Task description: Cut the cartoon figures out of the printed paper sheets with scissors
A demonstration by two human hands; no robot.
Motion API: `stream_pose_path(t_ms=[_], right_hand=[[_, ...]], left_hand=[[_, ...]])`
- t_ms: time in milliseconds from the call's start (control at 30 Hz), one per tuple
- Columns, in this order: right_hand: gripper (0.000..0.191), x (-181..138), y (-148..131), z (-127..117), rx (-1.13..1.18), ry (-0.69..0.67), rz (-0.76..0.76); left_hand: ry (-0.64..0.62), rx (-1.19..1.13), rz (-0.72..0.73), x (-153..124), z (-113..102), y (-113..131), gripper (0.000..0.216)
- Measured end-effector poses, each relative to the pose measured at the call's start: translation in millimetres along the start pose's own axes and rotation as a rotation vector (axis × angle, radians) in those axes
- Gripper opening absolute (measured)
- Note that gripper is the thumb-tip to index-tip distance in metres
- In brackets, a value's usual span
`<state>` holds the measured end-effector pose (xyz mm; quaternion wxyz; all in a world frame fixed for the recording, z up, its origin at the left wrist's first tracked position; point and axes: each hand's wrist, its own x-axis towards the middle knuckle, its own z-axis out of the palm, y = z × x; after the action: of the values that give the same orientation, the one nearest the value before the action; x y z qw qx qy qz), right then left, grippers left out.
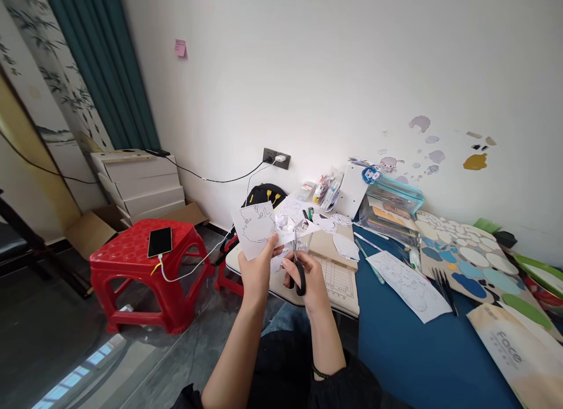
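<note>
My left hand (259, 268) grips a white sheet of paper (256, 227) by its lower right part. Black outline drawing shows on that sheet, with a jagged shape near its top. In my right hand (311, 277) is a pair of scissors (299, 274) with black handles, its blades pointing up and away from me. The blades stand just right of the sheet, apart from it as far as I can see. Beyond the hands lie crumpled paper scraps (284, 222) and several cut paper pieces (345, 245) on a small table.
A red stool (145, 245) at left bears a charging phone (159, 242), its white cable running to the wall socket (277, 159). On the blue table (396, 338) at right lie a drawn sheet (409, 285), a fork (444, 289) and a tissue pack (505, 350).
</note>
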<state>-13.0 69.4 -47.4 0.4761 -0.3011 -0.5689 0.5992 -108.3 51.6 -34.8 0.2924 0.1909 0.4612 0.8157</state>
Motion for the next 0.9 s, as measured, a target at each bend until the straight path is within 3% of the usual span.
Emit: stream_pose_path(t_ms=[400, 733, 900], right_hand=[[0.016, 5.6, -8.2, -19.7, -0.068, -0.081, 0.088], [0.02, 16.1, -3.5, -23.1, -0.024, -0.105, 0.149], [0.023, 4.8, -13.3, -30.1, 0.027, -0.11, 0.12]], left_hand=[[-0.099, 0.067, -0.045, 20.8, -1.9, 4.2, 0.039], [-0.118, 0.124, -0.079, 36.3, -4.2, 3.0, 0.03], [-0.108, 0.147, -0.064, 35.1, -7.2, 9.3, 0.031]])
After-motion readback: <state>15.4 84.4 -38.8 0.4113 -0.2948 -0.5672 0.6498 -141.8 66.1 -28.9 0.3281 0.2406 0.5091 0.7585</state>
